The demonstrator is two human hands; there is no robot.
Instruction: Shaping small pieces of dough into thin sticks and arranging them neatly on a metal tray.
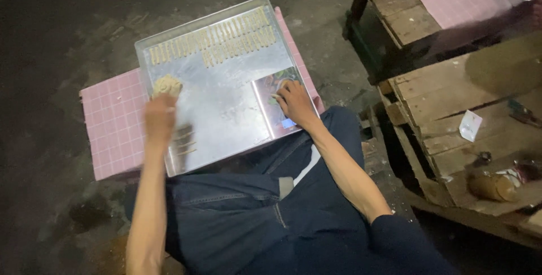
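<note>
**Working dough on the metal tray**

Looking down from the head camera, our left hand (160, 118) sits just below the lump of dough (167, 86), fingertips touching it; it's blurred, so we can't tell how tight the grip is. Our right hand (294, 104) rests flat and unclenched on a shiny sheet (270, 118) at the tray's right edge. The metal tray (226, 100) holds two rows of dough sticks (226, 40) along its far side, plus a few more by our left wrist.
</note>
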